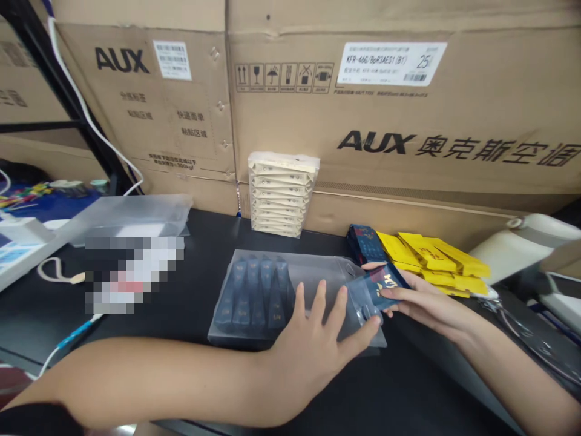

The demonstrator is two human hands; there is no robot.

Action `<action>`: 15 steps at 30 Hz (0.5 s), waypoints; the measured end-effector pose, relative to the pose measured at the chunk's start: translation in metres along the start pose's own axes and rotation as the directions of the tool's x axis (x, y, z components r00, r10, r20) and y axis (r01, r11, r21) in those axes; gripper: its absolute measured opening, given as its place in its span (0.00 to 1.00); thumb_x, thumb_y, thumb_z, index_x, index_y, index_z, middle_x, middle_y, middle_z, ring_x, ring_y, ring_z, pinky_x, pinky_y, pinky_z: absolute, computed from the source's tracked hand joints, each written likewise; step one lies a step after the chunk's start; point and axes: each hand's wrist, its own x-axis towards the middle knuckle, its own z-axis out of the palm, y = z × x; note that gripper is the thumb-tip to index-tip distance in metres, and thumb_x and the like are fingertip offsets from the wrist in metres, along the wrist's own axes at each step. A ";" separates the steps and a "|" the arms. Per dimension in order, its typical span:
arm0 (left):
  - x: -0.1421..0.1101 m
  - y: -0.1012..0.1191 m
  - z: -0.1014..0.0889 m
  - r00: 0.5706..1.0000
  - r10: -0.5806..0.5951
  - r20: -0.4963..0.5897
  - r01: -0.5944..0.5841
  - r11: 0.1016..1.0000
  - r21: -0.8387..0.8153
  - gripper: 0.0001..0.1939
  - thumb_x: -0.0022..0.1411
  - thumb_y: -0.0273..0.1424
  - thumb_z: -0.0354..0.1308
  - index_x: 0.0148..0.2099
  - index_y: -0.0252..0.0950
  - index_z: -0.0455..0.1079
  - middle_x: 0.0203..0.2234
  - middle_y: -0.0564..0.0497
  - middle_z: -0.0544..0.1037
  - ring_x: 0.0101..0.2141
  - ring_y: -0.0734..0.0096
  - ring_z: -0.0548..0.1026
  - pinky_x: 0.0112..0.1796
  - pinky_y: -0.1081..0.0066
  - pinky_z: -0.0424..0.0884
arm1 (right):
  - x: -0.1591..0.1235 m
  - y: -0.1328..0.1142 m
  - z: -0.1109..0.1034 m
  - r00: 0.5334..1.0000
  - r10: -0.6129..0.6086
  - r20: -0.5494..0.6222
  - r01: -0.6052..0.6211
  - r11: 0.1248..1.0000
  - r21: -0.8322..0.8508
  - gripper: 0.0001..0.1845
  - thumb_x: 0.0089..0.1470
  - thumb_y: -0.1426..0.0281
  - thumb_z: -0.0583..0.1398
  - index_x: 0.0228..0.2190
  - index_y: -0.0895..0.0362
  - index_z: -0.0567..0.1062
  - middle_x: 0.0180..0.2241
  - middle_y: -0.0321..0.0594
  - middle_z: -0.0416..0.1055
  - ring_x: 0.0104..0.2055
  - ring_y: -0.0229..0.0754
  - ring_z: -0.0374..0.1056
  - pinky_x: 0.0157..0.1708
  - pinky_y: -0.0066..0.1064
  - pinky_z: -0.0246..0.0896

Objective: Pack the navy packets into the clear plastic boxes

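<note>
A frosted plastic box (pixel 318 269) lies flat on the black table, with several dark blue packets (pixel 256 293) lined up in its left half. My left hand (pixel 318 342) rests on the box's right part, fingers spread and pressing on it. My right hand (pixel 422 300) pinches a dark blue packet with gold print (pixel 385 281) at the box's open right end, partly inside the flap.
A pile of yellow packets (pixel 431 254) and a stack of dark blue packets (pixel 365 242) lie behind my right hand. A bag of cream packets (pixel 281 194) stands against large AUX cardboard boxes (pixel 408 121). Another frosted box (pixel 131 215) lies at the left; a white device (pixel 540 242) sits at the right.
</note>
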 end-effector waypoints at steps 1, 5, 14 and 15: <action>0.000 0.000 0.001 1.000 -0.005 -0.001 0.005 1.000 0.002 0.30 0.68 0.35 0.46 0.69 0.41 0.44 0.61 0.35 0.63 0.56 0.34 0.65 0.47 0.40 0.69 | -0.001 0.000 0.004 1.000 -0.007 0.017 0.007 1.000 -0.002 0.31 0.43 0.65 0.69 0.49 0.52 0.69 0.38 0.39 0.70 0.31 0.35 0.69 0.29 0.24 0.69; 0.001 -0.001 0.004 0.999 -0.013 -0.032 0.013 1.000 0.016 0.29 0.68 0.34 0.46 0.69 0.41 0.45 0.61 0.34 0.62 0.56 0.34 0.66 0.47 0.41 0.70 | -0.007 0.000 0.015 0.985 -0.044 0.164 0.053 0.997 -0.053 0.32 0.46 0.63 0.66 0.53 0.51 0.66 0.50 0.45 0.68 0.47 0.44 0.69 0.44 0.33 0.70; 0.000 -0.002 0.000 1.000 0.012 0.005 -0.012 1.000 0.013 0.28 0.68 0.34 0.44 0.68 0.41 0.47 0.61 0.35 0.62 0.56 0.36 0.66 0.47 0.42 0.70 | -0.006 0.005 0.015 0.927 -0.058 0.370 0.090 0.994 -0.069 0.44 0.39 0.66 0.69 0.58 0.51 0.61 0.59 0.46 0.61 0.59 0.49 0.62 0.54 0.39 0.62; 0.000 -0.002 -0.001 1.000 0.022 0.004 -0.022 1.000 0.008 0.28 0.69 0.34 0.44 0.68 0.41 0.47 0.61 0.35 0.62 0.56 0.36 0.66 0.47 0.43 0.70 | -0.006 0.005 0.016 0.927 -0.053 0.372 0.092 0.992 -0.089 0.43 0.40 0.65 0.69 0.57 0.52 0.62 0.59 0.47 0.61 0.59 0.49 0.61 0.55 0.38 0.61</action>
